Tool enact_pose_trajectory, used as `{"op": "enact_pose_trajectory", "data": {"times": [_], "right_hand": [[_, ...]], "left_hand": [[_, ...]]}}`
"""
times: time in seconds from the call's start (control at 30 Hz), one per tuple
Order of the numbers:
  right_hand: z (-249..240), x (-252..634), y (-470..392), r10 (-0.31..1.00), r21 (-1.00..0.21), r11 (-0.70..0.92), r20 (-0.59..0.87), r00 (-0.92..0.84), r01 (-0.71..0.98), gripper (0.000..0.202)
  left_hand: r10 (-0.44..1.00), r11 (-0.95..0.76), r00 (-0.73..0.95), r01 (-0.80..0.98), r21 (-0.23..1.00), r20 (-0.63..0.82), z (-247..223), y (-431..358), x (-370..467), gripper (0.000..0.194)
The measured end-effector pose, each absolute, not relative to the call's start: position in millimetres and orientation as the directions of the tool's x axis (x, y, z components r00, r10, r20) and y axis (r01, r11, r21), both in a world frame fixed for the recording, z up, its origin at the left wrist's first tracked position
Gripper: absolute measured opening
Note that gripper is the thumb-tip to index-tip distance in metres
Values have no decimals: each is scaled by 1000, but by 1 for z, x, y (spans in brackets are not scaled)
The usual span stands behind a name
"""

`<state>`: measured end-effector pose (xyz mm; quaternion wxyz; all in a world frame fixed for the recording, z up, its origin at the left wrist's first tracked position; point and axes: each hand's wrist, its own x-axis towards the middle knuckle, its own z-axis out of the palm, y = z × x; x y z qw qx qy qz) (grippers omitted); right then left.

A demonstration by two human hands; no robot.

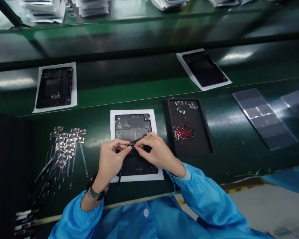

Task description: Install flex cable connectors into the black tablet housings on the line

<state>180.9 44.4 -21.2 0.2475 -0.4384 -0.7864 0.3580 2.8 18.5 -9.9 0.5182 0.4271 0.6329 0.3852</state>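
Both hands meet over a black device housing (pixel 137 166) that lies on a white sheet (pixel 139 178). My left hand (pixel 112 159) pinches the left side of a small circuit board (pixel 131 145) between thumb and fingertips. On its right side, my right hand (pixel 155 149) closes thumb and fingers at the board's edge. A thin dark strip (pixel 120 177) hangs down below my left hand, over the sheet's lower edge.
A pile of small boards with ribbon strips (pixel 66 146) lies left. Right stands a black tray (pixel 206 132) with red-wired parts (pixel 183 132) and small boards. Two more housings (pixel 55 87) (pixel 204 69) lie behind. Clear plastic sheets (pixel 265 118) lie far right.
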Motion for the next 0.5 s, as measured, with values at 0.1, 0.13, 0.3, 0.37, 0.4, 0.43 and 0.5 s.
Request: {"op": "enact_pose_trajectory", "data": {"times": [0.1, 0.13, 0.3, 0.37, 0.4, 0.43, 0.5], "right_hand": [[-19, 183, 46, 866, -800, 294, -9, -500, 523, 11], [-18, 184, 47, 865, -814, 268, -32, -500, 515, 11], [-13, 187, 50, 863, -907, 95, -131, -488, 410, 9], [-11, 188, 52, 846, -935, 1, -188, -500, 354, 9], [-11, 188, 52, 833, -945, -40, -212, -512, 326, 10], [-10, 189, 53, 819, -952, -73, -228, -526, 298, 10], [-10, 189, 54, 794, -959, -118, -246, -556, 257, 13]], "left_hand": [[943, 327, -117, 159, 932, -311, -10, 18, 5, 9], [939, 339, -108, 139, 930, -326, -10, 18, 5, 9], [901, 434, -3, -17, 901, -434, -12, 22, -5, 14], [890, 457, 37, -43, 889, -455, -12, 23, -8, 17], [885, 465, 53, -50, 884, -463, -12, 23, -10, 17], [880, 473, 68, -56, 879, -469, -12, 24, -11, 17], [875, 481, 87, -66, 874, -475, -12, 24, -11, 18]]}}
